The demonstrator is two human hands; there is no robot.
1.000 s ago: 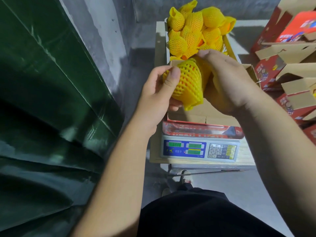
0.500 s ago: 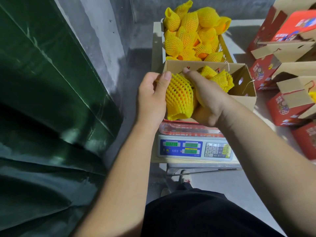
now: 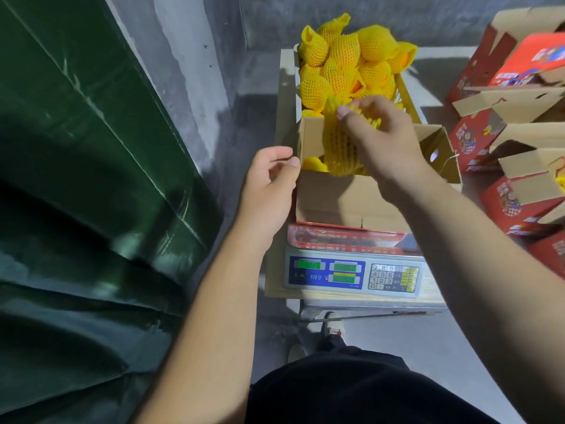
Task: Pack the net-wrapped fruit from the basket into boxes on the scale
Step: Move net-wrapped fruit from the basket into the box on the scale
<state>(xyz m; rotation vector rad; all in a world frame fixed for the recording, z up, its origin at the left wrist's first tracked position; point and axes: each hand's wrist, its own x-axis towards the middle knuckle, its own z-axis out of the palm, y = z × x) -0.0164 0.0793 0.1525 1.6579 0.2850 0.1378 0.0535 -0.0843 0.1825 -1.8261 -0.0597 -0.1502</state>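
An open cardboard box (image 3: pixel 342 197) stands on the scale (image 3: pixel 354 272), whose green digits are lit. My right hand (image 3: pixel 379 139) is over the box and grips a fruit in yellow foam net (image 3: pixel 339 145), which stands partly inside the box. More netted fruit lies at the box bottom (image 3: pixel 313 163). My left hand (image 3: pixel 269 185) hovers just left of the box wall, fingers loosely curled, holding nothing. Behind the box, the basket (image 3: pixel 408 96) is heaped with several yellow netted fruits (image 3: pixel 345 59).
Red and brown cartons (image 3: pixel 513 123) with open flaps are stacked at the right. A dark green tarp (image 3: pixel 76 179) fills the left side, with a grey concrete wall behind. The scale sits on a wooden board (image 3: pixel 279 117) over a metal stand; my shoes show below.
My left hand let go of the netted fruit and drew back to the box's left side. My right hand lowered the fruit into the box.
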